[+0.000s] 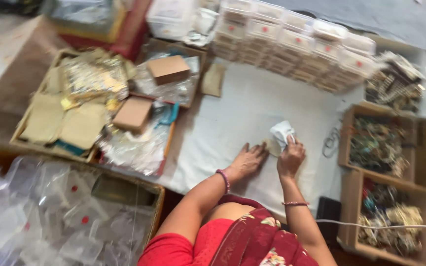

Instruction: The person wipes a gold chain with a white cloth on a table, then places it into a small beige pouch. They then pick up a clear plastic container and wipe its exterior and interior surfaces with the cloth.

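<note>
A cardboard box of clear plastic packets (pixel 50 212) is sitting at the far left. Just right of it, the person's left hand (pixel 246 161) is lying flat and open on the white cloth-covered table (pixel 232 118), its fingertips touching a small tan card (pixel 272 147). The right hand (pixel 290 156) is pinching a crumpled white plastic pouch (pixel 282 133) just above that card. Open cardboard boxes of mixed jewellery (pixel 378 145) are standing at the right.

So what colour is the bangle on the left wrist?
Pinkish purple: the bangle sits just behind the left hand, seen only in the head view.
</note>
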